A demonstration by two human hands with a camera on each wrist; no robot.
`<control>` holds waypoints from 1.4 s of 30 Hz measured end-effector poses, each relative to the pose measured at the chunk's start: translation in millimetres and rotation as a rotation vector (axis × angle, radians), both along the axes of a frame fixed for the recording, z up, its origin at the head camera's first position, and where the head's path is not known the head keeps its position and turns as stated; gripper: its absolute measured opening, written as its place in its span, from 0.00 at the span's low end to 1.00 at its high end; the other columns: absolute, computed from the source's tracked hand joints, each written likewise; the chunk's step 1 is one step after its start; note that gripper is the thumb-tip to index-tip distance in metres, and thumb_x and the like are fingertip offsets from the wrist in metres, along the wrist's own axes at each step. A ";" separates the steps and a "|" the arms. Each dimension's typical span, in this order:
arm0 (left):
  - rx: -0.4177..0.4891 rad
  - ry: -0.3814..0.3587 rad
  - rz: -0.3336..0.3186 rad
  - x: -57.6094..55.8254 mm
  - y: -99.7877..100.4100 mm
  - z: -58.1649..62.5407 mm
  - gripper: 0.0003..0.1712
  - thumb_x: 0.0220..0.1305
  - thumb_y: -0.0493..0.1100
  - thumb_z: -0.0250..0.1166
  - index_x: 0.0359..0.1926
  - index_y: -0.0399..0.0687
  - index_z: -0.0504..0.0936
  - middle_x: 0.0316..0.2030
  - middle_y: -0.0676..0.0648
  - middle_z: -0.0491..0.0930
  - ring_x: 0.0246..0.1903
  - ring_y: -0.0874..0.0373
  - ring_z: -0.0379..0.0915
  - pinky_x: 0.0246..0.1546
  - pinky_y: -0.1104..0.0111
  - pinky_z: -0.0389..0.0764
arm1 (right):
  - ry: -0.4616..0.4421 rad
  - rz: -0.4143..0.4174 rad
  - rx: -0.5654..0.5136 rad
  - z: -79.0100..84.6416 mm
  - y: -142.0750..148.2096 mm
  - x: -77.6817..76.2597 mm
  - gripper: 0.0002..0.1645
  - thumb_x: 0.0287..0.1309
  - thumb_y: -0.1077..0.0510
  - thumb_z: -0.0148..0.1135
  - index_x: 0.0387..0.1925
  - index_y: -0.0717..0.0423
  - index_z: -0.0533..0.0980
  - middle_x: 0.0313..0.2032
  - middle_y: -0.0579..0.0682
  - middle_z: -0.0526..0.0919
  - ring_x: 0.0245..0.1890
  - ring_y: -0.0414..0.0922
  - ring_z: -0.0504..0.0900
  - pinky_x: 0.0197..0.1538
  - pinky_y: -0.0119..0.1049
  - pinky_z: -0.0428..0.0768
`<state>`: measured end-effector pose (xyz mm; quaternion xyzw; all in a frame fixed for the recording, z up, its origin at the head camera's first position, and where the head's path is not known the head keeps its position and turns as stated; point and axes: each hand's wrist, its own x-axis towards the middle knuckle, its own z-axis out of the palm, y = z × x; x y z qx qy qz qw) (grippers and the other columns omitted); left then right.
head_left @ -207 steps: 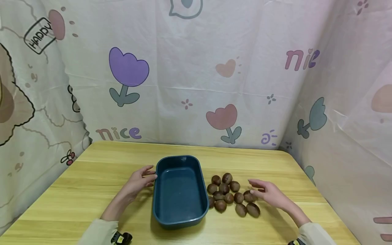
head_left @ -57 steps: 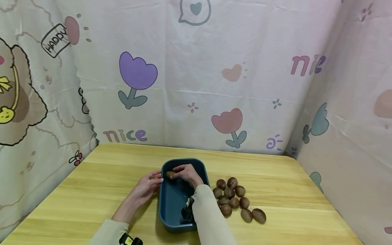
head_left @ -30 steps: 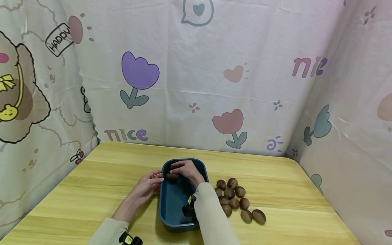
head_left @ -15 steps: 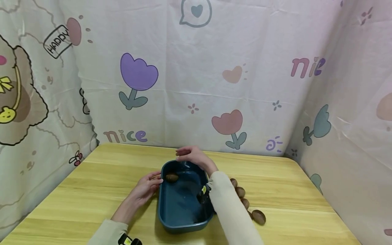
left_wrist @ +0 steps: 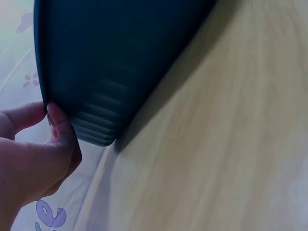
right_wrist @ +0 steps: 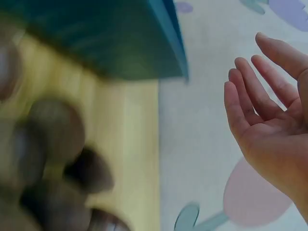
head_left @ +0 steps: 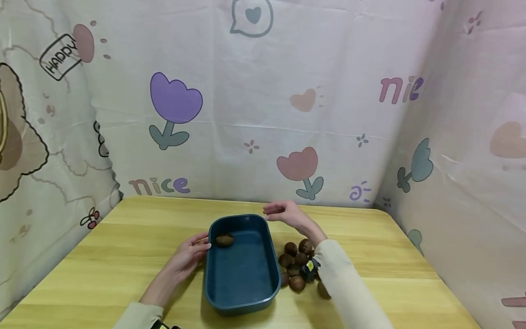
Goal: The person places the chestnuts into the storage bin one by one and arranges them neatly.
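Note:
A deep dark-blue rectangular dish (head_left: pixel 242 274) stands on the table. At its left rim is my left hand (head_left: pixel 185 258); in the left wrist view, the thumb and fingers pinch the edge. One oval brown nut (head_left: pixel 224 240), chestnut-like, lies in the dish's far left corner. My right hand (head_left: pixel 292 216) hovers beyond the dish's far right corner, fingers loosely bent and holding nothing. To the right of the dish lies a loose group of brown nuts (head_left: pixel 297 283), partly covered by my right forearm and wrist camera. In the right wrist view these nuts (right_wrist: pixel 57 130) are blurred.
The light wood table (head_left: pixel 156 224) ends at a printed cloth (head_left: pixel 242 169) hanging behind it. More cloth (head_left: pixel 464 201) hangs at the right side, and a similar one at the left.
My right hand has let go of the nut in the dish, then risen out and moved right over the far rim. The left hand stays at the left rim.

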<state>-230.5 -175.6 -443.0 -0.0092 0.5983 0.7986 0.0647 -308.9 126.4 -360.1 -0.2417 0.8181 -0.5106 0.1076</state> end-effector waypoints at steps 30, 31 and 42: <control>0.002 0.004 -0.038 0.4 -3.2 -1.1 0.30 0.68 0.29 0.52 0.66 0.24 0.53 0.45 0.47 0.72 0.41 0.62 0.72 0.42 0.72 0.75 | -0.079 0.006 0.147 -67.8 116.4 3.7 0.21 0.54 0.70 0.61 0.52 0.70 0.77 0.50 0.61 0.81 0.54 0.55 0.76 0.56 0.44 0.73; 0.003 0.006 -0.038 0.2 -2.7 -1.0 0.30 0.68 0.29 0.53 0.66 0.24 0.53 0.45 0.46 0.72 0.40 0.62 0.72 0.41 0.72 0.75 | -0.077 0.015 0.147 -68.0 117.3 3.6 0.22 0.53 0.70 0.61 0.52 0.70 0.77 0.50 0.61 0.81 0.54 0.56 0.76 0.57 0.45 0.73; 0.000 0.012 -0.052 -1.4 -1.9 -0.5 0.29 0.69 0.29 0.52 0.67 0.23 0.54 0.44 0.47 0.73 0.40 0.61 0.73 0.41 0.72 0.75 | -0.065 0.058 0.208 -68.2 114.8 1.6 0.25 0.54 0.67 0.64 0.55 0.71 0.74 0.51 0.61 0.80 0.52 0.51 0.76 0.55 0.40 0.73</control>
